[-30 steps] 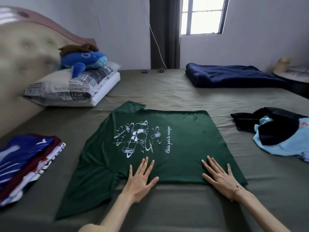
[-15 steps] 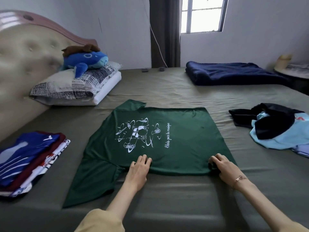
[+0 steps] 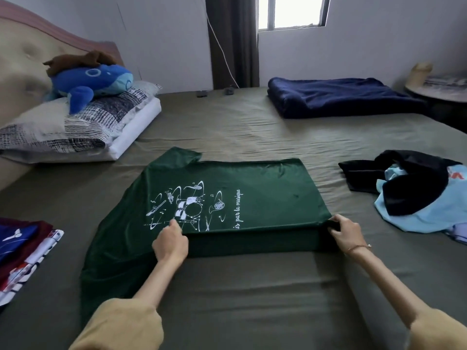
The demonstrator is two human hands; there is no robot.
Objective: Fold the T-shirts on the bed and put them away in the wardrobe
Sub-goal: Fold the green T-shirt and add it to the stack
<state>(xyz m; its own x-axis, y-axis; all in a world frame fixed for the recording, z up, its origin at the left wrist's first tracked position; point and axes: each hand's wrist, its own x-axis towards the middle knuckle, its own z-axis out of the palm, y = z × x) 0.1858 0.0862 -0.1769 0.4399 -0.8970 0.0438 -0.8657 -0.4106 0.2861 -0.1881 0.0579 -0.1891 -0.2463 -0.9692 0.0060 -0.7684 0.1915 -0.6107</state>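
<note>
A green T-shirt (image 3: pixel 252 193) lies spread in the middle of the big bed (image 3: pixel 252 286) with its olive sheet, and the left hand (image 3: pixel 171 242) and the right hand (image 3: pixel 345 232) each pinch its near edge and lift it into a fold. Left of the shirt sits a pile of folded shirts (image 3: pixel 22 251), and right of it a heap of black and light blue clothes (image 3: pixel 417 193) lies loose. Beyond the shirt are two pillows (image 3: pixel 83 125) with a blue toy whale (image 3: pixel 93 80) on top by the padded headboard (image 3: pixel 22 59), a folded dark blue blanket (image 3: pixel 338 97), a dark curtain (image 3: pixel 233 41) and a bright window (image 3: pixel 293 11) in the pale wall.
</note>
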